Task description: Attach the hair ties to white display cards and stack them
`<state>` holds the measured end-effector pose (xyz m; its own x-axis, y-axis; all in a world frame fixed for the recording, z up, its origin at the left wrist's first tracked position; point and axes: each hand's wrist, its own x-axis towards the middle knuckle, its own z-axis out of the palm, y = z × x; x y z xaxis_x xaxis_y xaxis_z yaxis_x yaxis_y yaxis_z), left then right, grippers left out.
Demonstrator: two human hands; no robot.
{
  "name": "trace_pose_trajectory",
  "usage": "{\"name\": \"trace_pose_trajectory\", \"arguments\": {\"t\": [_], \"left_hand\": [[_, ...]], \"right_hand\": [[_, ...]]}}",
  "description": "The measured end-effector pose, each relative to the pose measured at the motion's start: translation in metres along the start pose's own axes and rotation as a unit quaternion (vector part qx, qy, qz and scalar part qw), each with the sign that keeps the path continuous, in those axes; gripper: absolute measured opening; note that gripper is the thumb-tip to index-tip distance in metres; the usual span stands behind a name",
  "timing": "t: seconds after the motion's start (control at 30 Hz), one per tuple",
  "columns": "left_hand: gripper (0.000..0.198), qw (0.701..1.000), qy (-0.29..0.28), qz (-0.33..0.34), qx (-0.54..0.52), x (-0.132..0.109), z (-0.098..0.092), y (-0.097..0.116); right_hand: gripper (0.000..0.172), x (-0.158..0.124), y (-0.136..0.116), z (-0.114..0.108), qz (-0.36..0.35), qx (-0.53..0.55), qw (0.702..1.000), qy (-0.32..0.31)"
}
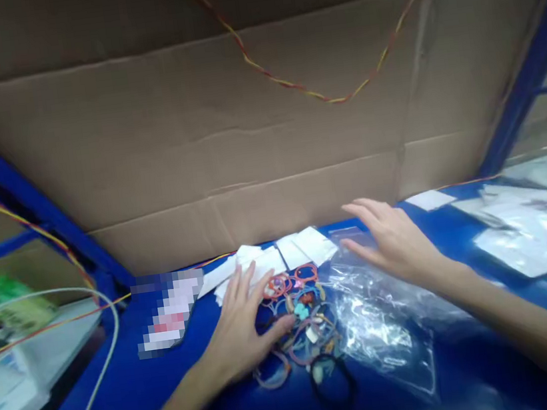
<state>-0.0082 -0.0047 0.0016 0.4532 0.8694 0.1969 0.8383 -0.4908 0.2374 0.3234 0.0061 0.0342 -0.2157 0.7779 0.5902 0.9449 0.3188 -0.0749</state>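
Observation:
My left hand [243, 323] lies flat with fingers spread on the blue table [179, 406], its fingertips at the edge of a heap of coloured hair ties [304, 318]. My right hand [392, 236] hovers open, fingers stretched out, over a pile of clear plastic bags [380, 325] just right of the ties. Neither hand holds anything. White cards [290, 253] lie in a row behind the ties, along the cardboard.
A cardboard wall [244, 135] closes the back, with a twisted red-yellow wire [309, 93] hanging across it. More clear bags [543, 230] cover the table at right. A grey cable [107, 361] and blue frame bars [25, 197] stand at left.

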Motion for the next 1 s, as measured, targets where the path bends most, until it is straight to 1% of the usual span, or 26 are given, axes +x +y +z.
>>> {"name": "trace_pose_trajectory", "arguments": {"t": [0.07,0.13,0.17,0.23,0.27,0.37,0.43,0.57,0.63,0.77,0.93,1.0], "left_hand": [[0.077,1.000,0.005,0.017,0.002,0.000,-0.002,0.002],[0.076,1.000,-0.003,0.021,0.001,-0.001,-0.002,0.004],[0.076,1.000,-0.009,0.017,0.001,-0.001,-0.002,0.004],[0.078,1.000,-0.019,0.002,0.002,-0.001,0.000,0.003],[0.078,1.000,-0.020,-0.006,0.002,-0.001,0.001,0.002],[0.079,1.000,-0.013,-0.020,0.001,0.000,0.005,-0.003],[0.080,1.000,-0.013,-0.021,0.002,0.001,0.005,-0.004],[0.079,1.000,-0.019,-0.019,0.003,0.001,0.005,-0.002],[0.078,1.000,-0.020,-0.021,0.005,0.001,0.004,0.000],[0.077,1.000,-0.015,-0.012,0.009,0.001,0.006,-0.001],[0.076,1.000,-0.009,-0.003,0.012,0.002,0.007,-0.003],[0.076,1.000,-0.015,-0.008,0.014,0.002,0.006,-0.001]], "right_hand": [[0.060,-0.007,-0.014,0.001,-0.045,0.051,0.996,-0.052],[0.059,-0.015,-0.023,0.005,-0.099,0.091,0.982,-0.129],[0.058,-0.019,-0.024,0.009,-0.109,0.102,0.976,-0.159],[0.056,-0.024,-0.022,0.018,-0.103,0.100,0.965,-0.220],[0.055,-0.025,-0.019,0.022,-0.097,0.094,0.961,-0.240],[0.059,-0.021,-0.009,0.030,-0.079,0.084,0.963,-0.243],[0.058,-0.014,-0.006,0.033,-0.090,0.086,0.964,-0.236],[0.049,-0.004,-0.012,0.040,-0.131,0.100,0.957,-0.239],[0.050,-0.003,-0.015,0.044,-0.130,0.101,0.957,-0.239],[0.057,-0.002,-0.014,0.046,-0.116,0.092,0.962,-0.229],[0.050,0.002,-0.017,0.043,-0.146,0.101,0.957,-0.228],[0.050,0.003,-0.020,0.045,-0.155,0.109,0.955,-0.229]]}}
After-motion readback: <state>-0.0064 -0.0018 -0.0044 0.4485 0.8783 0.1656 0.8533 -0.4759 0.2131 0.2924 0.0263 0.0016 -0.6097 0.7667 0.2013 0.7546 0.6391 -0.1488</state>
